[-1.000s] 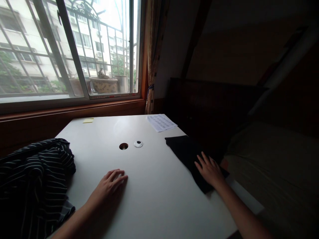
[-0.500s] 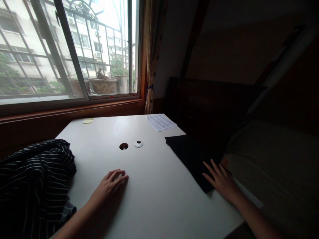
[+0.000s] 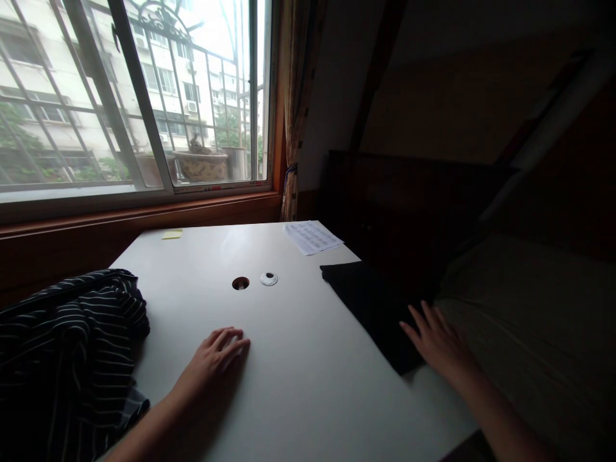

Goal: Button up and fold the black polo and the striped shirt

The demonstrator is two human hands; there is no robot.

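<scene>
My left hand (image 3: 219, 353) rests on the white table (image 3: 298, 359) with its fingers loosely curved and apart, holding nothing. At the right edge of the table lies a folded black cloth (image 3: 370, 308), flat. My right hand (image 3: 440, 343) is spread at the cloth's right side, its fingertips over or just touching the fabric; I cannot tell which. To the left of my left forearm sits a rumpled heap of black cloth with white stripes (image 3: 81, 346), a garment by its look.
Printed papers (image 3: 312, 237) lie at the far right corner, yellow sticky notes (image 3: 172, 235) at the far left. A round cable hole (image 3: 240, 283) and its loose cover (image 3: 269, 278) are mid-table. Beyond stand a window (image 3: 202, 102) and a tied curtain (image 3: 291, 128). A bed (image 3: 524, 327) is at right.
My right hand has slid to the right across the black cloth, from its middle to its right edge. My left hand and the striped cloth have stayed in place.
</scene>
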